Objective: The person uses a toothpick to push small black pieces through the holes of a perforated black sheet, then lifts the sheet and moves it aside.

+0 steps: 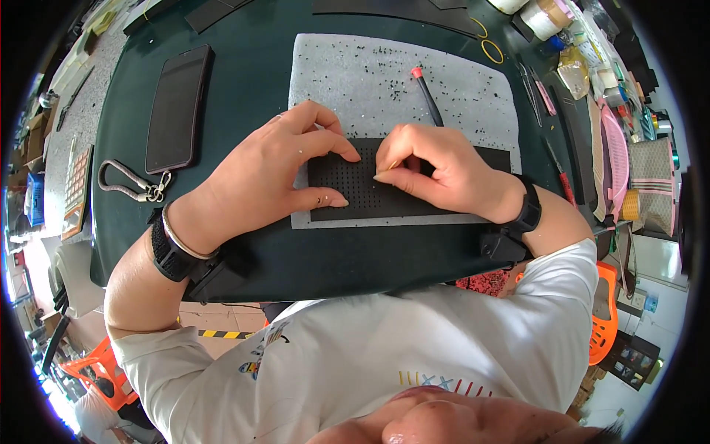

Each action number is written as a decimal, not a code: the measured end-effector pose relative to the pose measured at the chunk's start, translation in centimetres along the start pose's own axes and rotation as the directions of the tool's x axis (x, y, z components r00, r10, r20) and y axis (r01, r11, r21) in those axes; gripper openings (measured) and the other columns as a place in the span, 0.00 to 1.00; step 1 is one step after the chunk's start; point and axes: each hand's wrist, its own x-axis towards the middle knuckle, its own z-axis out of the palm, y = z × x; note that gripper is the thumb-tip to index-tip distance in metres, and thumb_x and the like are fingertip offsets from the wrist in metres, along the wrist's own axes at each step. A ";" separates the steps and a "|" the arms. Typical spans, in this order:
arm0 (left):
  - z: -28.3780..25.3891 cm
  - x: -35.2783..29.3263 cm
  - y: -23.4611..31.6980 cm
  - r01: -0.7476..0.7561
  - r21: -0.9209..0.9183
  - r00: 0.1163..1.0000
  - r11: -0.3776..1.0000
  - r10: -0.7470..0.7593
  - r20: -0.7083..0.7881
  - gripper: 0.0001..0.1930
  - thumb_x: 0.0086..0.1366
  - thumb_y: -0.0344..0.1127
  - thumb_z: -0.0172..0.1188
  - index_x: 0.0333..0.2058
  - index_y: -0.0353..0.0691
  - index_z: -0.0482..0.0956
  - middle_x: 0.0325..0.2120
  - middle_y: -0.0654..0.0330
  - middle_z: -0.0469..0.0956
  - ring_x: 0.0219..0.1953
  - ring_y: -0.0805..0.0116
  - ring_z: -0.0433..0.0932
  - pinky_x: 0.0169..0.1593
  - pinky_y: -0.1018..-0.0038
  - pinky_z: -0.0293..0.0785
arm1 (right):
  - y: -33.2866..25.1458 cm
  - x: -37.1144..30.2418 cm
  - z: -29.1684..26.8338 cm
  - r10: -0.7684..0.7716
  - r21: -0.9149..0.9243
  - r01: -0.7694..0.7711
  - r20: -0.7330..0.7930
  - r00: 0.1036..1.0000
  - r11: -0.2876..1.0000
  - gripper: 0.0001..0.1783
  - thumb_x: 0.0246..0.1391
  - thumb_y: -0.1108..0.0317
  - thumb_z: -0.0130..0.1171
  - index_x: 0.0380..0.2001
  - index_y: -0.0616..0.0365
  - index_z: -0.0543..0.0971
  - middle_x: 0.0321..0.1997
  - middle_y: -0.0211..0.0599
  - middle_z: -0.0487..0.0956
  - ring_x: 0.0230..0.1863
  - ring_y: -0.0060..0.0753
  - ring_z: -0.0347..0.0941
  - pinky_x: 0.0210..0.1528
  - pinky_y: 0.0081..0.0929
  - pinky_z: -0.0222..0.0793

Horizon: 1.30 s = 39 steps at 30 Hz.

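Observation:
A flat black sheet with rows of small holes lies in front of me on a white mat strewn with tiny black bits. My left hand rests at the sheet's left end, thumb and forefinger spread apart with nothing between them. Over the middle of the sheet, my right hand is closed in a pinch. A thin yellowish piece shows between its fingers; most of it is hidden, so its kind is unclear. Beyond that hand lies a dark-handled tool with a red end.
On the dark green table, a phone with a coiled strap lies at left. Yellow-handled scissors, tweezers and a red-handled tool are at right. Black strips line the far side; tape rolls stand far right.

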 end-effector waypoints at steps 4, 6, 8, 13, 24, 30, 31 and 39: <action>0.0 -0.1 0.1 0.020 -0.015 1.000 1.000 -0.020 -0.003 0.24 0.51 0.37 0.81 0.48 0.46 0.85 0.49 0.59 0.74 0.50 0.55 0.78 0.55 0.63 0.78 | 0.0 0.1 0.0 -0.023 0.003 0.023 0.018 1.000 1.000 0.11 0.60 0.80 0.68 0.39 0.56 0.76 0.39 0.34 0.83 0.32 0.27 0.79 0.31 0.22 0.73; -0.1 -0.1 0.1 0.029 -0.017 1.000 0.999 -0.028 0.004 0.25 0.51 0.37 0.81 0.48 0.46 0.84 0.49 0.59 0.74 0.50 0.55 0.78 0.55 0.63 0.78 | 0.0 0.1 -0.1 0.009 0.028 -0.008 -0.013 1.000 1.000 0.11 0.60 0.80 0.68 0.39 0.56 0.76 0.39 0.34 0.83 0.32 0.27 0.79 0.31 0.22 0.73; -0.2 -0.1 0.1 0.039 -0.020 0.999 0.999 -0.038 0.012 0.25 0.51 0.37 0.81 0.48 0.46 0.84 0.49 0.59 0.74 0.50 0.55 0.78 0.55 0.63 0.78 | -0.1 0.1 -0.2 0.041 0.055 -0.039 -0.044 0.998 0.998 0.11 0.60 0.80 0.68 0.40 0.57 0.76 0.39 0.34 0.83 0.31 0.27 0.79 0.31 0.22 0.73; -0.2 -0.1 0.3 0.056 -0.025 0.998 0.998 -0.056 0.032 0.27 0.48 0.33 0.81 0.49 0.43 0.84 0.50 0.58 0.73 0.52 0.56 0.76 0.57 0.64 0.78 | 0.1 0.1 -0.1 -0.002 0.080 0.004 -0.030 1.000 0.997 0.11 0.60 0.80 0.68 0.40 0.57 0.76 0.39 0.34 0.83 0.32 0.27 0.79 0.31 0.22 0.73; -0.2 -0.2 0.0 0.028 0.000 0.999 1.000 -0.028 0.016 0.25 0.51 0.38 0.81 0.48 0.47 0.84 0.50 0.59 0.73 0.49 0.55 0.77 0.55 0.62 0.78 | 0.3 0.4 0.0 -0.058 0.006 0.058 -0.010 0.998 0.998 0.11 0.59 0.82 0.68 0.40 0.57 0.77 0.40 0.36 0.83 0.32 0.28 0.79 0.31 0.22 0.73; -0.3 -0.2 0.1 0.045 -0.010 0.999 0.999 -0.044 0.030 0.27 0.49 0.34 0.81 0.50 0.43 0.84 0.50 0.57 0.73 0.51 0.55 0.77 0.56 0.64 0.78 | 0.1 0.3 0.1 -0.017 0.028 0.018 -0.035 0.999 0.999 0.11 0.59 0.82 0.68 0.39 0.57 0.77 0.40 0.36 0.83 0.32 0.28 0.79 0.31 0.22 0.73; -0.3 -0.3 0.1 0.044 -0.010 0.999 0.999 -0.044 0.029 0.27 0.49 0.34 0.81 0.50 0.43 0.84 0.50 0.57 0.73 0.51 0.55 0.77 0.56 0.64 0.78 | 0.2 0.4 0.1 -0.017 0.027 0.018 -0.034 0.999 0.999 0.11 0.59 0.82 0.68 0.39 0.57 0.77 0.40 0.36 0.83 0.32 0.28 0.79 0.31 0.22 0.73; -0.2 -0.3 0.0 0.020 0.002 1.000 1.000 -0.020 0.010 0.26 0.50 0.36 0.81 0.49 0.45 0.84 0.50 0.58 0.74 0.51 0.55 0.77 0.57 0.63 0.77 | -0.2 0.4 0.2 0.032 0.003 -0.032 -0.054 0.998 0.999 0.10 0.61 0.81 0.67 0.39 0.57 0.77 0.40 0.34 0.83 0.32 0.27 0.79 0.32 0.21 0.73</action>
